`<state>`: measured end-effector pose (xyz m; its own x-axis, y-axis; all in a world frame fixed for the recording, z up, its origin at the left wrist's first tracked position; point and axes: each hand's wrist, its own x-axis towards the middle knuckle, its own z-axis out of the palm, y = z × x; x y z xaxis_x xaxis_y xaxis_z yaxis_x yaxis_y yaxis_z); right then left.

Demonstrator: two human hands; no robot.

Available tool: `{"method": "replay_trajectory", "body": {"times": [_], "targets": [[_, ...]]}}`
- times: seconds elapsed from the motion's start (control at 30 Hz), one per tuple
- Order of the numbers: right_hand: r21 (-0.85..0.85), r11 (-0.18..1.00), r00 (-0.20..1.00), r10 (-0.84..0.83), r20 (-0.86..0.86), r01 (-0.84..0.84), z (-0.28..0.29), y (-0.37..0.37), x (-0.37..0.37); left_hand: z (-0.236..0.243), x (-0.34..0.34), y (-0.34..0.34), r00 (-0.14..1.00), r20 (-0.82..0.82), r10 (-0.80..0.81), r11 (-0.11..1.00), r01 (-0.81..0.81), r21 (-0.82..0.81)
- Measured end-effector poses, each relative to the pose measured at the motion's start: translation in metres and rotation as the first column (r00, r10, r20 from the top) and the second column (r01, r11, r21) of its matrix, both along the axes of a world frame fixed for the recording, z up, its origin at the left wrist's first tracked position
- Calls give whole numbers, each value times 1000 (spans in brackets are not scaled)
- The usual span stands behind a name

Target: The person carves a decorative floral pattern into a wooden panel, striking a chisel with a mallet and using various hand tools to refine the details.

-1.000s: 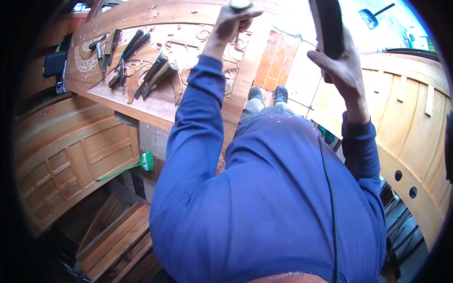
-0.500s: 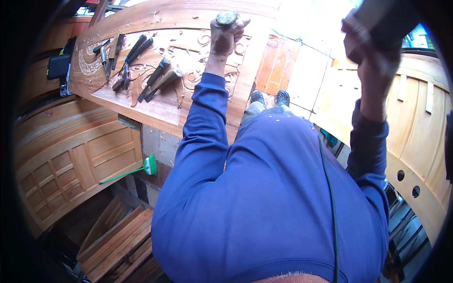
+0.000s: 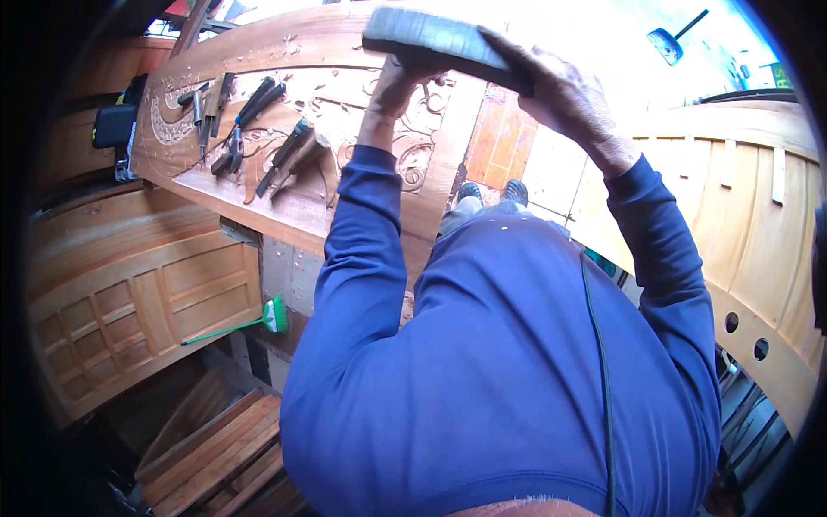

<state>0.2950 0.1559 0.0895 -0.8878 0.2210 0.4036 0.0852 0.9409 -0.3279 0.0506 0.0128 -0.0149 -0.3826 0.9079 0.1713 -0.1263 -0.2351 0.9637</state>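
Note:
My right hand grips a dark, block-shaped wooden mallet, which lies over the top of my left fist. My left hand is closed above the carved wooden panel; the mallet hides the end of the carving chisel in it, and its blade is out of sight. Left of this hand, several carving chisels and gouges lie on the panel in loose groups. Scrolls and curls are cut into the wood, with pale shavings scattered over it.
A panelled wooden door leans at the left, near a green broom. Stacked boards sit at the lower left. Another pale wooden door lies at the right. My feet show beside an orange tiled floor patch.
My right hand has swung the mallet leftward from the upper right, onto the top of my left fist. My left hand has shifted slightly left and down.

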Motion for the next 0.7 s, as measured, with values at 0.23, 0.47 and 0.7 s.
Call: {"method": "replay_trajectory", "body": {"times": [0.23, 0.47, 0.7], "targets": [[-336, 880, 928, -248, 279, 336, -14, 0, 16, 13, -7, 47, 956, 288, -53, 999, 53, 9], [-504, 826, 947, -317, -44, 253, -27, 17, 61, 18, 31, 19, 965, 142, 219, 972, -228, 49], [-637, 750, 939, -323, -118, 178, 9, 23, 52, 29, 34, 23, 889, 239, 390, 916, -400, -7]]}}
